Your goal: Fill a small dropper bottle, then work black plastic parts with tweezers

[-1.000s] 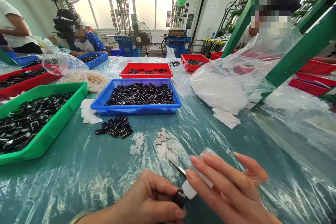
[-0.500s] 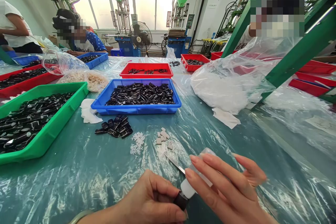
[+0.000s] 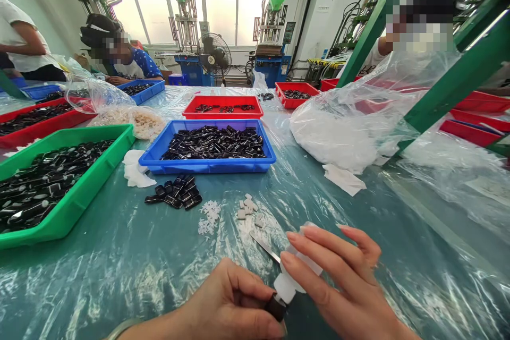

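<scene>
At the bottom middle, my left hand [image 3: 235,300] pinches a small black plastic piece [image 3: 275,308] between thumb and fingers. My right hand [image 3: 345,279] grips a translucent white squeeze bottle [image 3: 305,263], its fingers laid along the side. The bottle tilts down to the left, and its white neck [image 3: 285,288] meets the top of the black piece; the exact contact point is too small to tell. Behind the bottle a thin pointed metal tool [image 3: 265,247] shows only its tip half. Just beyond it are beige square pads [image 3: 247,205] and a heap of tiny white bits [image 3: 209,217].
A pile of black pieces [image 3: 177,191] lies before a blue tray [image 3: 207,168] full of them. A green tray [image 3: 67,218] stands left, a red tray [image 3: 223,115] behind. A clear bag of white material [image 3: 338,138] and a slanted green post [image 3: 450,85] are right. Other people sit across the table.
My right hand's outer fingers have drawn in to the left around the bottle, and the bottle has turned slightly. My left hand and the black piece stay almost in place.
</scene>
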Demonstrator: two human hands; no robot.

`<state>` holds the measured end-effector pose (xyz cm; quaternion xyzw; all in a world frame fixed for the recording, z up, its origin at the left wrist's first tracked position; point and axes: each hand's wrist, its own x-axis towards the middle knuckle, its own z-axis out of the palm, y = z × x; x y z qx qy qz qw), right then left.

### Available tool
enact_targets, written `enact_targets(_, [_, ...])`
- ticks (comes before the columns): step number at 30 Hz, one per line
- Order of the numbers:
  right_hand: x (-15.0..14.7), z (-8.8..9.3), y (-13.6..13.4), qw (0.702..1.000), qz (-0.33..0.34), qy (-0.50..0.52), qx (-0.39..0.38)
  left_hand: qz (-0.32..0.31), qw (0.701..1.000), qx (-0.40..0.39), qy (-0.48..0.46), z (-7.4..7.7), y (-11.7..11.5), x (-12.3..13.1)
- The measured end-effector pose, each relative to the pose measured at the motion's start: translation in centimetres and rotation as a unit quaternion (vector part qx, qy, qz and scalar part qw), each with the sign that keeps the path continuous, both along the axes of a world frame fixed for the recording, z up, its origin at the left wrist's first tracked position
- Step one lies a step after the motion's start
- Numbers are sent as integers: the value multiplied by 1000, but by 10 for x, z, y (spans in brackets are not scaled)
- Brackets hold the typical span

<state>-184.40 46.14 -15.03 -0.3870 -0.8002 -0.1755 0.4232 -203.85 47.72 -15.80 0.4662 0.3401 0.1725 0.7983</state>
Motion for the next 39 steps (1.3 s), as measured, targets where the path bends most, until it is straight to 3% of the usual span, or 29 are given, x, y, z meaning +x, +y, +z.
enact_targets(6, [4,5,8,999,11,-19,-29,21,999,-37,-8,2,0,1])
enact_targets(11, [15,-9,25,992,-33,57,-110,76,996,-38,-8,1,2,0])
enact_targets(13, [22,-17,35,970,-69,131,-194,103,994,-29,-8,3,6,-2])
enact_targets(17, [37,-26,56,895,-109,273,-337,176,984,0,-14,13,16,-10])
enact_targets(23, [47,-36,73,860,-104,325,-380,264,964,35,-12,22,27,-19])
enact_targets(30, [43,-33,70,845,-133,339,-392,266,959,96,13,17,31,-18])
enact_targets(32, [40,-26,65,857,-157,345,-349,268,958,98,21,16,33,-18])
enact_targets(35, [30,-16,49,913,-167,321,-185,274,957,92,21,15,34,-19])
enact_targets(37, [21,-13,39,957,-94,252,-109,276,957,85,20,14,35,-19])
enact_targets(39, [10,-16,32,977,3,160,-138,271,959,77,24,12,34,-18])
